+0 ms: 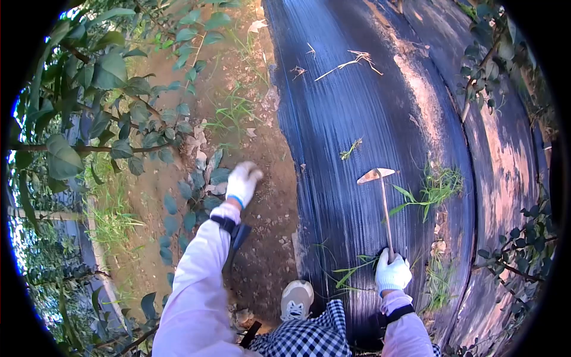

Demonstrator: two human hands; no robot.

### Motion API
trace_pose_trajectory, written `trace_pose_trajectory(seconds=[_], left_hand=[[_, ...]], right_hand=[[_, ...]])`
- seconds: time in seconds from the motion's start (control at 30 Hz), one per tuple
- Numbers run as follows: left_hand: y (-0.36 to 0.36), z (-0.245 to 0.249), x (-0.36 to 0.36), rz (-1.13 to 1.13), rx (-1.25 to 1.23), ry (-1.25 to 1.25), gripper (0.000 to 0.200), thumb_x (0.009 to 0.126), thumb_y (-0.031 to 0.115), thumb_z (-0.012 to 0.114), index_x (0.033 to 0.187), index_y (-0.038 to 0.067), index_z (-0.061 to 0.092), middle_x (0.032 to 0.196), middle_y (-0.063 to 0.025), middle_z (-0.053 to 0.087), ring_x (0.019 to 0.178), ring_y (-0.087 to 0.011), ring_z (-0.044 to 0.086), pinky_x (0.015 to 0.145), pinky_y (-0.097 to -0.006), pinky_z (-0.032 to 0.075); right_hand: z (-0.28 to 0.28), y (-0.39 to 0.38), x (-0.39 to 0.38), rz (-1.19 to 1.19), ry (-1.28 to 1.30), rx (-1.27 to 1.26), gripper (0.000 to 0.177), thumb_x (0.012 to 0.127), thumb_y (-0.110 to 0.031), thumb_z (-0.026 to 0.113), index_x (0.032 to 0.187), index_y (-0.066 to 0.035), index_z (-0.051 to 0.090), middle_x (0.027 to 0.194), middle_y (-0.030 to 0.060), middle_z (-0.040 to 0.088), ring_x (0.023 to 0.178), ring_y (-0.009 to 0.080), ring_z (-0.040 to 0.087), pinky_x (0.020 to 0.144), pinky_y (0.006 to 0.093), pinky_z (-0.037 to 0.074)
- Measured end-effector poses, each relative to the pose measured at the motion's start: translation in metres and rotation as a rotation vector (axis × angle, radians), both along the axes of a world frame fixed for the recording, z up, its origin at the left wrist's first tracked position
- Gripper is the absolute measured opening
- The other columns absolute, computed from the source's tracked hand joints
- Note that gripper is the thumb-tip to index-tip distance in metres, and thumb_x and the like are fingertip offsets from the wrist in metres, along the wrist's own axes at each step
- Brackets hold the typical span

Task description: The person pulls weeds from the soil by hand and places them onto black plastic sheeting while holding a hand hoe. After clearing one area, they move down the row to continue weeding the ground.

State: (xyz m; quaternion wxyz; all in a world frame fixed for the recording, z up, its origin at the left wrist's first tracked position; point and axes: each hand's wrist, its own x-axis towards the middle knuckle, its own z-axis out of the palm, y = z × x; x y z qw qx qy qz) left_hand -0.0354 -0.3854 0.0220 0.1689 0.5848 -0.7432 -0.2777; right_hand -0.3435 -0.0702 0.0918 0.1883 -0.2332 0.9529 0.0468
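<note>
My right hand (pixel 393 273), in a white knit glove, is closed around the lower end of a small hand hoe's thin handle. The hoe (pixel 386 217) points away from me over the black plastic sheet (pixel 333 149), its pale, dirt-marked blade at the far end. My left hand (pixel 242 182), also gloved, is over the bare soil (pixel 270 205) beside leafy twigs. Motion blurs its fingers, and I cannot make out anything in them. Green grass (pixel 440 187) grows by the hoe blade, and more blades of grass (pixel 351 273) lie left of my right hand.
Leafy branches (pixel 110 71) crowd the left side, and more foliage (pixel 523 238) edges the right. Dry stalks (pixel 357 59) and a small uprooted weed (pixel 351 149) lie on the sheet. My shoe (pixel 297 299) stands at the sheet's left edge. Grass tufts (pixel 232 113) grow in the soil strip.
</note>
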Motion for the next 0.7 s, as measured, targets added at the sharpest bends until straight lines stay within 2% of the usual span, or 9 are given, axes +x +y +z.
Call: trace_pose_trajectory(seconds=[0.07, 0.13, 0.17, 0.27, 0.4, 0.53, 0.57, 0.67, 0.7], left_hand=[[0.028, 0.011, -0.003, -0.187, 0.075, -0.116, 0.029, 0.076, 0.024, 0.070, 0.098, 0.007, 0.065, 0.100, -0.0163, 0.063, 0.098, -0.0349, 0.059, 0.089, -0.0406, 0.047], [0.054, 0.007, -0.016, -0.233, -0.199, -0.227, 0.030, 0.074, 0.025, 0.072, 0.098, 0.009, 0.066, 0.100, -0.0149, 0.063, 0.099, -0.0321, 0.059, 0.090, -0.0386, 0.047], [0.056, -0.002, -0.016, -0.233, -0.201, -0.234, 0.031, 0.074, 0.026, 0.071, 0.099, 0.010, 0.066, 0.100, -0.0150, 0.063, 0.099, -0.0312, 0.059, 0.089, -0.0402, 0.046], [0.038, -0.019, -0.023, -0.206, -0.017, -0.321, 0.027, 0.076, 0.026, 0.069, 0.098, 0.010, 0.066, 0.099, -0.0156, 0.063, 0.099, -0.0328, 0.059, 0.088, -0.0414, 0.046], [0.010, -0.011, 0.000, 0.223, -0.162, 0.018, 0.019, 0.079, 0.015, 0.063, 0.094, 0.003, 0.065, 0.092, -0.0183, 0.064, 0.093, -0.0366, 0.059, 0.088, -0.0418, 0.046], [0.021, -0.005, -0.017, -0.167, -0.297, -0.114, 0.025, 0.079, 0.017, 0.066, 0.102, 0.009, 0.063, 0.100, -0.0169, 0.062, 0.097, -0.0355, 0.058, 0.087, -0.0424, 0.047], [0.022, -0.015, -0.017, -0.191, -0.315, -0.221, 0.028, 0.080, 0.026, 0.066, 0.105, 0.014, 0.062, 0.106, -0.0141, 0.061, 0.098, -0.0359, 0.057, 0.087, -0.0448, 0.047], [0.010, -0.022, -0.026, -0.166, -0.081, -0.378, 0.026, 0.080, 0.028, 0.067, 0.101, 0.014, 0.063, 0.101, -0.0139, 0.061, 0.097, -0.0346, 0.058, 0.087, -0.0454, 0.048], [0.007, -0.024, -0.023, -0.176, -0.143, -0.337, 0.020, 0.081, 0.023, 0.065, 0.096, 0.011, 0.062, 0.096, -0.0145, 0.061, 0.095, -0.0341, 0.058, 0.084, -0.0449, 0.048]], right_hand=[[-0.003, -0.001, -0.001, 0.008, 0.015, -0.015, 0.053, 0.085, -0.052, 0.051, 0.085, -0.003, 0.071, 0.081, 0.0202, 0.069, 0.090, 0.0392, 0.065, 0.084, 0.0451, 0.050], [-0.008, 0.003, 0.000, 0.023, 0.052, -0.027, 0.053, 0.085, -0.052, 0.051, 0.085, -0.003, 0.071, 0.080, 0.0201, 0.069, 0.089, 0.0394, 0.065, 0.085, 0.0448, 0.050], [-0.005, 0.002, 0.000, 0.008, 0.003, -0.025, 0.053, 0.085, -0.052, 0.052, 0.085, -0.003, 0.071, 0.081, 0.0202, 0.069, 0.090, 0.0393, 0.065, 0.085, 0.0449, 0.050], [0.004, -0.003, -0.001, -0.006, -0.053, -0.017, 0.052, 0.085, -0.053, 0.052, 0.085, -0.004, 0.071, 0.083, 0.0203, 0.069, 0.090, 0.0390, 0.064, 0.085, 0.0449, 0.050], [-0.002, 0.000, 0.000, 0.006, 0.028, -0.020, 0.050, 0.085, -0.052, 0.052, 0.083, -0.005, 0.071, 0.079, 0.0193, 0.068, 0.085, 0.0385, 0.065, 0.081, 0.0452, 0.050], [-0.001, -0.002, 0.000, 0.012, 0.007, -0.018, 0.049, 0.085, -0.051, 0.052, 0.082, -0.005, 0.071, 0.078, 0.0190, 0.068, 0.084, 0.0385, 0.065, 0.080, 0.0459, 0.051], [-0.001, -0.002, 0.000, 0.005, 0.016, -0.017, 0.049, 0.085, -0.051, 0.052, 0.082, -0.005, 0.071, 0.077, 0.0189, 0.068, 0.085, 0.0386, 0.065, 0.079, 0.0461, 0.051], [-0.003, 0.001, 0.000, 0.018, -0.003, -0.042, 0.049, 0.085, -0.051, 0.052, 0.082, -0.005, 0.071, 0.077, 0.0192, 0.068, 0.084, 0.0387, 0.065, 0.080, 0.0457, 0.051], [-0.005, 0.000, -0.002, 0.031, 0.027, -0.053, 0.049, 0.085, -0.050, 0.052, 0.082, -0.005, 0.070, 0.077, 0.0192, 0.068, 0.084, 0.0386, 0.065, 0.080, 0.0456, 0.051]])
